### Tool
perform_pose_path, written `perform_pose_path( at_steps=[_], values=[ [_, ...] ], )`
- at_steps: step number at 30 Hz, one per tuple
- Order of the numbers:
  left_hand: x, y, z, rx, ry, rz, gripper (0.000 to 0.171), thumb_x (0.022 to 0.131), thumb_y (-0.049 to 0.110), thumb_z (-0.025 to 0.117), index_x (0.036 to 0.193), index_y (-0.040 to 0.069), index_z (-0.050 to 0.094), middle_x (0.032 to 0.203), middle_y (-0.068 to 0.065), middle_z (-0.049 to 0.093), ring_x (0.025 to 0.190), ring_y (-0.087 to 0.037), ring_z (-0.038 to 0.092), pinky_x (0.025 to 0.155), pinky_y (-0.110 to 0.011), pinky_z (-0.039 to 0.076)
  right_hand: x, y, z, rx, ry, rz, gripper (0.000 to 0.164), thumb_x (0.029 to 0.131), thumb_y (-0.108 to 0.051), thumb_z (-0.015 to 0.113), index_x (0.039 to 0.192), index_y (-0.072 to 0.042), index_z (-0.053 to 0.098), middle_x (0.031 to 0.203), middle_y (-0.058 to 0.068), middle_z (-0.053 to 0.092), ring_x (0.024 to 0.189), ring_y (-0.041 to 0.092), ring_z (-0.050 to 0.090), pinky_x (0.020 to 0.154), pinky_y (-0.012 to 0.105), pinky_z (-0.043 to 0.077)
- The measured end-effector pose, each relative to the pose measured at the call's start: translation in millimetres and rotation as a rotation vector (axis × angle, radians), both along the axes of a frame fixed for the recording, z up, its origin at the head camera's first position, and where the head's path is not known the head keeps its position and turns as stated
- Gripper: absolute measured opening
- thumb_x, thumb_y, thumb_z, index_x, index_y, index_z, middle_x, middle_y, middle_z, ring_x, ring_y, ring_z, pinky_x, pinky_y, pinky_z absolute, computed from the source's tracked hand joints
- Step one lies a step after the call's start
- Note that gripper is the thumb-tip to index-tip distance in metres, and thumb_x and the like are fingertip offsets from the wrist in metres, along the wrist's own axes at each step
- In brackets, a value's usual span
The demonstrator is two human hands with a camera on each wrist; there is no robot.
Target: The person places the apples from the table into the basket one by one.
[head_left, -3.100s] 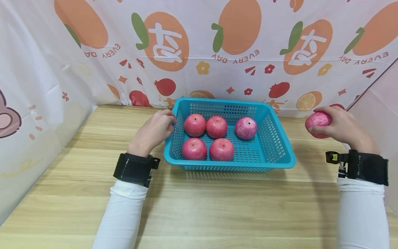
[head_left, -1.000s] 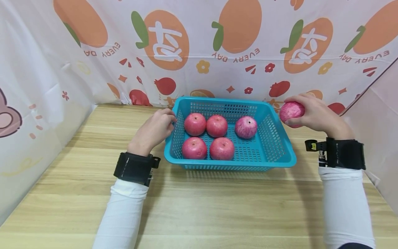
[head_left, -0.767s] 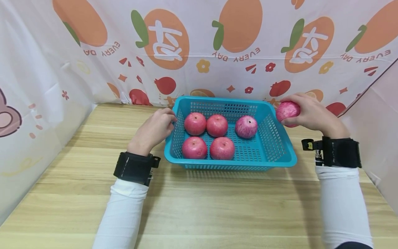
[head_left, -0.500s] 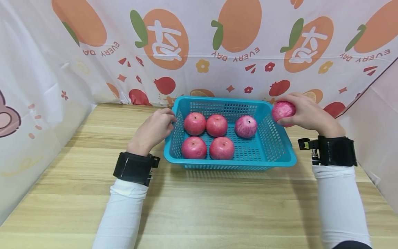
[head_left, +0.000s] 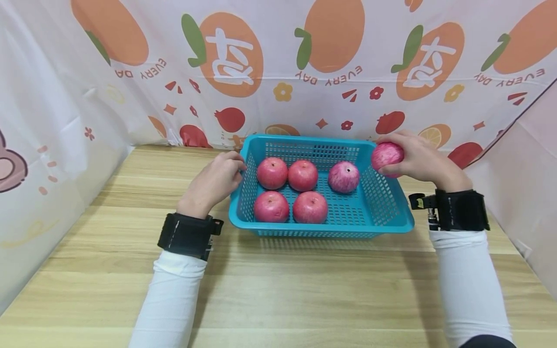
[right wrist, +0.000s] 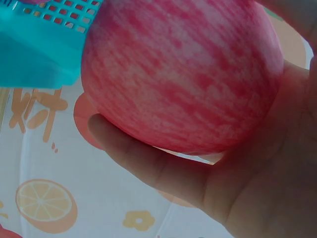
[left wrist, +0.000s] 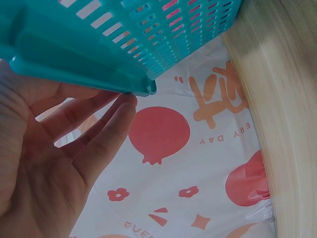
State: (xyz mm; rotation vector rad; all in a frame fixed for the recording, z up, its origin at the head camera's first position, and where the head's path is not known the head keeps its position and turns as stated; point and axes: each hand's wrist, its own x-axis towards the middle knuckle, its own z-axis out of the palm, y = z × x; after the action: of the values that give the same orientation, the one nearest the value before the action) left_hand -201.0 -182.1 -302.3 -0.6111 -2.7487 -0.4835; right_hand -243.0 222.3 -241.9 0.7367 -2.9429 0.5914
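Observation:
A turquoise plastic basket (head_left: 322,231) sits on the table with several red apples in it: four smooth ones, such as the front apple (head_left: 310,208), grouped at its left, and a streaky pinkish apple (head_left: 344,177) right of them. My left hand (head_left: 213,182) grips the basket's left rim, its fingers (left wrist: 106,141) bent against the rim's underside in the left wrist view. Over the basket's back right corner, my right hand (head_left: 419,159) holds another streaky apple (head_left: 386,158) between thumb and fingers. That apple (right wrist: 183,74) fills much of the right wrist view.
The basket stands on a light wooden table (head_left: 304,290), near its back edge. A white fruit-printed curtain (head_left: 283,48) hangs right behind it, and white cloth also rises at both sides. Black straps with small cameras (head_left: 461,210) sit on the wrists.
My right hand has carried the streaky apple leftward, from beyond the basket's right side to above its back right corner. The left hand and the basket have stayed in place.

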Motion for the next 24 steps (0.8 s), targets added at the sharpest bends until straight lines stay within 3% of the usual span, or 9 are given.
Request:
perform_pose_path(
  at_steps=[14,24],
  values=[
    [0.2,0.0,1.2,0.002,0.005,-0.001,0.024,0.077,0.001,0.064,0.1,-0.005,0.064,0.104,-0.017,0.057,0.096,-0.029,0.049,0.08,-0.042,0.052,-4.9,-14.0,-3.0,0.023,-0.021,0.065,0.068,0.065,-0.022,0.078,0.125,-0.011,0.047,0.124,0.019,0.04,0.104,0.035,0.04,0.07,0.053,0.053],
    [1.2,0.0,0.7,0.003,-0.01,0.003,0.025,0.077,0.001,0.064,0.101,-0.004,0.064,0.105,-0.017,0.057,0.097,-0.029,0.049,0.08,-0.042,0.052,-5.0,-21.1,-6.3,0.06,-0.04,0.069,0.065,0.065,-0.023,0.078,0.123,-0.013,0.049,0.132,0.019,0.035,0.111,0.038,0.032,0.07,0.053,0.052]
  ],
)
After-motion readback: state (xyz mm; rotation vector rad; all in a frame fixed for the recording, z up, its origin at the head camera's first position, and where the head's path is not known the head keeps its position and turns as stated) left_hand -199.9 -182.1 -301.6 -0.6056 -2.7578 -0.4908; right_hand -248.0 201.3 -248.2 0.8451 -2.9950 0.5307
